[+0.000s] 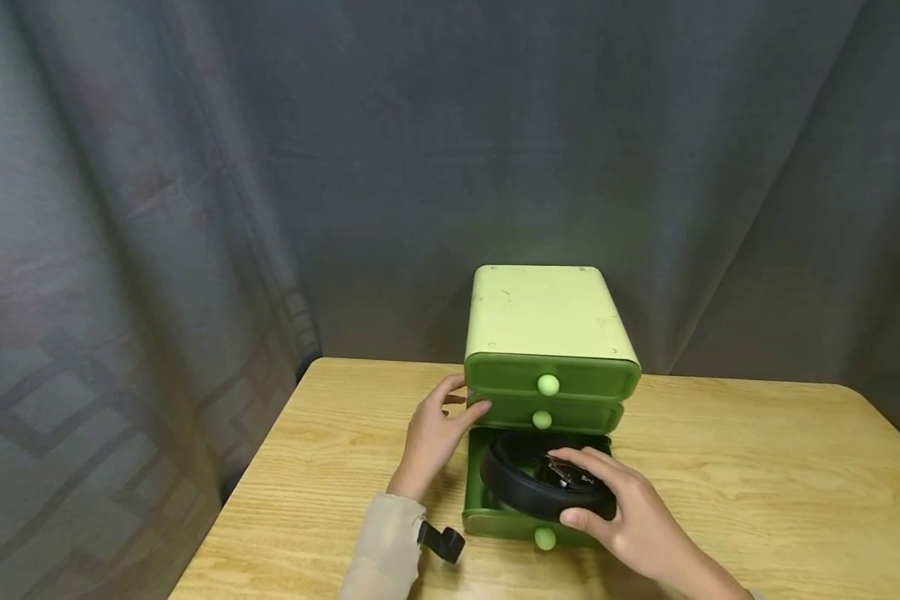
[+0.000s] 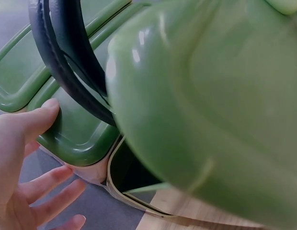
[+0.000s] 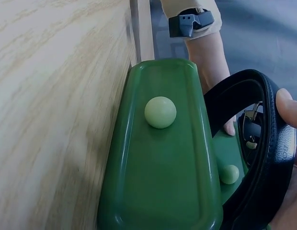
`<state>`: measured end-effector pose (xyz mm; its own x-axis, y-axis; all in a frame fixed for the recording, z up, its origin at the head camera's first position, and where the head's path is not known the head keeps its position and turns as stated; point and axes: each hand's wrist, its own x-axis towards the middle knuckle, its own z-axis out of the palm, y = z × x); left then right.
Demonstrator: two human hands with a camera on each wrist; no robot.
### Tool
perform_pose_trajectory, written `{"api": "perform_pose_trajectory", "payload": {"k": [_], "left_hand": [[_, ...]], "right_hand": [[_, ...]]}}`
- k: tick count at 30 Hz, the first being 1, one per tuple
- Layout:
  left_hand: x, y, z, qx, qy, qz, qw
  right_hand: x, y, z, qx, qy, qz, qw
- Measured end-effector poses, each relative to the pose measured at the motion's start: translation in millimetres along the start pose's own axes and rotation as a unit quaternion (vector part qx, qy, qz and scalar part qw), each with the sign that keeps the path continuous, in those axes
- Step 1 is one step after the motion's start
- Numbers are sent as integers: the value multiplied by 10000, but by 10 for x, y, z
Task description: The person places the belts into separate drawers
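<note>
A coiled black leather belt (image 1: pixel 521 493) with a metal buckle (image 1: pixel 564 477) is tilted over the pulled-out bottom drawer (image 1: pixel 495 524) of a green drawer box (image 1: pixel 547 312). My right hand (image 1: pixel 633 521) grips the coil at its right side, thumb outside and fingers over the buckle end. In the right wrist view the belt (image 3: pixel 278 177) stands as a loop behind the drawer front (image 3: pixel 158 167). My left hand (image 1: pixel 431 433) is at the box's left side, its thumb touching the middle drawer front (image 2: pixel 81 139) and its other fingers spread.
The top drawer (image 1: pixel 510 377) is closed, and each drawer has a round light-green knob. The box stands on a wooden table (image 1: pixel 330 450) before a grey curtain (image 1: pixel 450 167). A black wrist device (image 1: pixel 441 542) sticks out from the left sleeve.
</note>
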<state>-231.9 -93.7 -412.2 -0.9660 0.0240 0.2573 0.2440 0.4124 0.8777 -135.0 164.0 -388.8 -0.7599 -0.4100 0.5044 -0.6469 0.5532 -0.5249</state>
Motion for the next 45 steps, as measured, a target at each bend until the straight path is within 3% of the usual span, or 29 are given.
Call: {"api": "perform_pose_trajectory", "payload": {"k": [14, 45], "left_hand": [[13, -1, -14, 28, 17, -19, 10000], [-6, 30, -8, 148, 34, -27, 9999]], "right_hand": [[68, 43, 41, 24, -198, 351, 9992], [122, 188, 156, 116, -413, 342, 9985]]}}
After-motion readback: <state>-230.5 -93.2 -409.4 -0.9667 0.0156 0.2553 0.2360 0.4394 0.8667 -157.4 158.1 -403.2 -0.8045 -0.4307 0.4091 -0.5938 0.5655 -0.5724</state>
